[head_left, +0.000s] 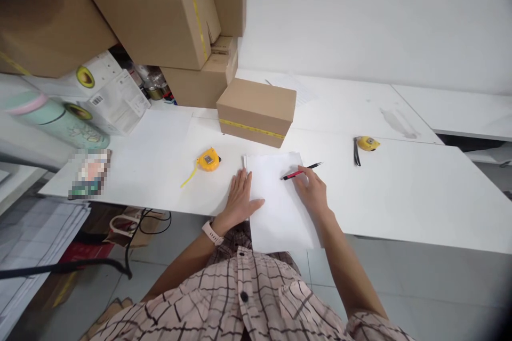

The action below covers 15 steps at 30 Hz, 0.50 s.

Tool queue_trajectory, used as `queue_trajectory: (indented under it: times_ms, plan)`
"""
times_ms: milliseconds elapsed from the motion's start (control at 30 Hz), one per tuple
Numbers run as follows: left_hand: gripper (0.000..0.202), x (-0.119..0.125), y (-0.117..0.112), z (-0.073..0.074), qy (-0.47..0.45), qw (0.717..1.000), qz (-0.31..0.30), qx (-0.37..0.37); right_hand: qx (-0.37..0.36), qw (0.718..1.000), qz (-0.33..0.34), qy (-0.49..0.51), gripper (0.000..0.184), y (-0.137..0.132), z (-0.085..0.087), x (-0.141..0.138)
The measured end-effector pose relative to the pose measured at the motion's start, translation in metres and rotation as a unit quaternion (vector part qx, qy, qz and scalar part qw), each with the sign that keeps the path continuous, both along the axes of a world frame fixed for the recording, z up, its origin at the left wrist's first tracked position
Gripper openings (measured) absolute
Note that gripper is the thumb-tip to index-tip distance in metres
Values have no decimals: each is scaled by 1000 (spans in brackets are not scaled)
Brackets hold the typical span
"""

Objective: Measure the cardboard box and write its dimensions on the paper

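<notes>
I wear a pale pink shirt [224, 311] that fills the bottom centre of the frame, crossed by thin dark lines in a loose, slightly wavy check. A placket [242, 273] runs down its middle, with a round dark button [244, 296] on it. A pocket [302, 303] in the same check sits to its right. Near the lower right corner, a loose sleeve [372, 329] of matching cloth wraps my arm, leaving the forearm bare. Left of centre, a pale pink wristband [212, 233] dotted with small dark holes circles the wrist of my bare left hand [238, 203].
</notes>
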State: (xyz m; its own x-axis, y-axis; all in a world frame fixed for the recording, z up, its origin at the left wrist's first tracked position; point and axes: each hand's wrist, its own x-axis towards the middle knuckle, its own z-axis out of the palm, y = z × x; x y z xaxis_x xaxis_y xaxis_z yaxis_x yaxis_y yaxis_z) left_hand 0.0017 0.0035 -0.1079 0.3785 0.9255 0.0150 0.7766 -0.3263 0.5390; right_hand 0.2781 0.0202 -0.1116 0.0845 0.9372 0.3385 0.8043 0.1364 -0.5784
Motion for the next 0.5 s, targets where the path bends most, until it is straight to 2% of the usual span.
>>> queue_trajectory:
  times_ms: [100, 200, 267, 333, 400, 433, 500]
  plan:
    - [91, -1, 1, -1, 18, 1000, -11, 7, 13, 999, -30, -21, 33, 1, -10, 6]
    - [91, -2, 1, 3, 8, 1000, -12, -2, 16, 999, -23, -22, 33, 2, -16, 10]
    - [92, -1, 0, 7, -23, 999, 1, -24, 21, 1000, -13, -17, 28, 2, -18, 11]
    - [90, 1, 0, 14, -91, 993, 34, -63, 29, 999, -8, -15, 20, 3, -18, 11]
    - [83, 1, 2, 21, -204, 968, 81, -123, 39, 999, -4, -19, 9, 2, -17, 12]
    - [78, 1, 3, 25, -268, 945, 106, -155, 47, 999, 0, -23, 5, 1, -17, 12]
    - [71, 1, 7, 31, -381, 889, 150, -205, 66, 997, 6, -31, 14, -2, -15, 12]
